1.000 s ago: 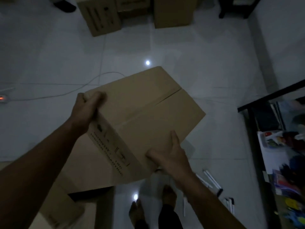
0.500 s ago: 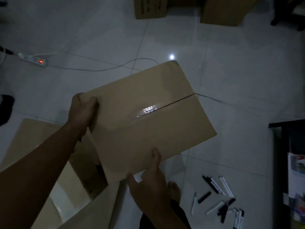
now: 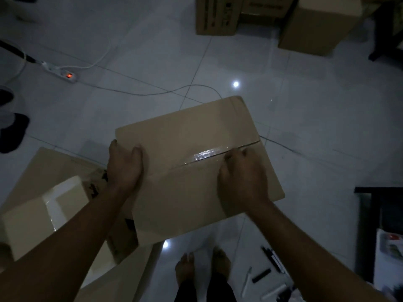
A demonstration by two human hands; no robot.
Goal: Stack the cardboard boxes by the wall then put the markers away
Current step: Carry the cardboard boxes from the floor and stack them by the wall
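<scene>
White power strip (image 3: 62, 73) on pale tiled floor (image 3: 327, 127), red switch light lit; white cable (image 3: 141, 92) trailing from it across tiles. Dark footwear (image 3: 11, 131) at left edge, details unclear in dim light. Dark shelf frame (image 3: 370, 214) at right edge, holding colourful printed items (image 3: 390, 247), too blurred to identify. Two bright ceiling-light reflections on floor.

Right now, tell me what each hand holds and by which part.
The left hand grips the brown taped cardboard box at its left edge; the right hand rests on top near the tape seam, its fingers curled.
</scene>
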